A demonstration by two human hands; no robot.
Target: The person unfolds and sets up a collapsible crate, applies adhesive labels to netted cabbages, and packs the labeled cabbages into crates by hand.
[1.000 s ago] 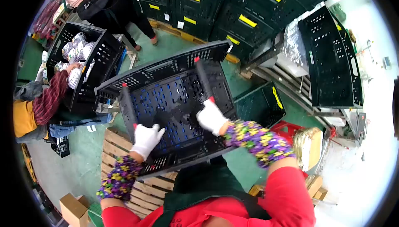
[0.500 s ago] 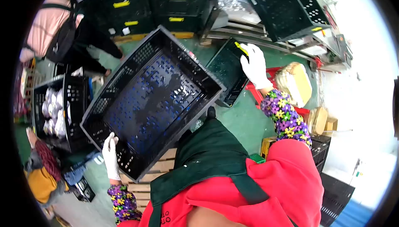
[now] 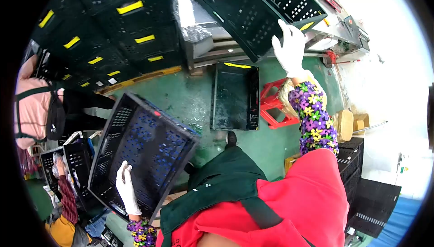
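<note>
The left hand (image 3: 127, 188), in a white glove, is over the lower left part of the black crate (image 3: 151, 145), its fingers drawn together; whether it grips the crate or only lies against it, I cannot tell; the crate sits slanted in view, blue showing through the holes of its base, its upper corner toward the stacked crates (image 3: 108, 34) and its right edge near the dark apron (image 3: 221, 172); wooden slats (image 3: 169, 197) show beside its lower right edge, though what carries it is hidden; the right hand (image 3: 289, 50), also gloved, is reached out with thumb apart and fingers extended, closed on nothing; it is at the near corner of the dark green crate (image 3: 235, 18), just beside the yellow handle (image 3: 306, 25), fingertips overlapping that corner in view, contact unclear; this crate overlaps the front edge of the metal table (image 3: 337, 17); below that edge a second green crate (image 3: 235, 100) is on the floor (image 3: 194, 98), its yellow-marked short side toward the table; a red stool (image 3: 270, 102) stands just beside its right edge; at the left, a person's maroon sleeve (image 3: 68, 197) reaches to another crate
</note>
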